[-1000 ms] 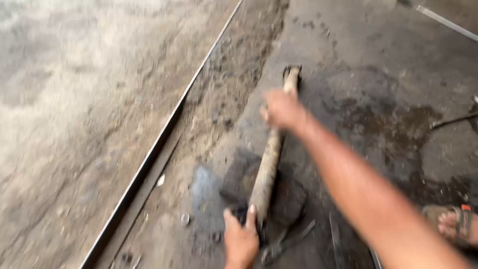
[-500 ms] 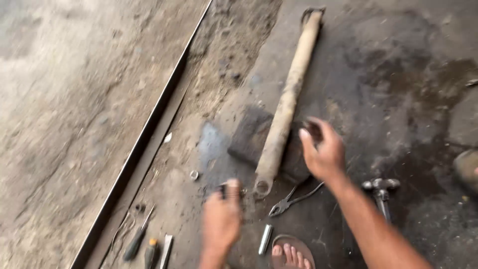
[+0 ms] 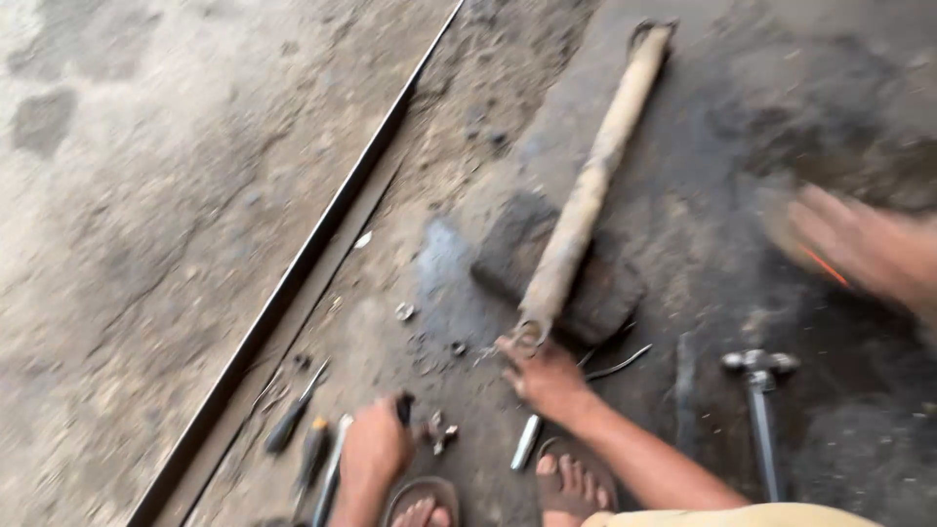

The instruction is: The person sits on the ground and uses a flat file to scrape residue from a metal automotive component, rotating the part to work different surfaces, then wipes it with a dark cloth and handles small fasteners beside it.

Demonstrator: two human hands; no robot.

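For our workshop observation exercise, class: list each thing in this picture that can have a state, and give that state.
shaft: lying slanted, propped on block.
block: flat on the ground, under shaft.
right hand: at shaft's near end, grip unclear.
left hand: closed on small dark tool.
hammer: lying on the ground, untouched.
screwdrivers: lying loose on the ground.
blurred hand: open, fingers spread.
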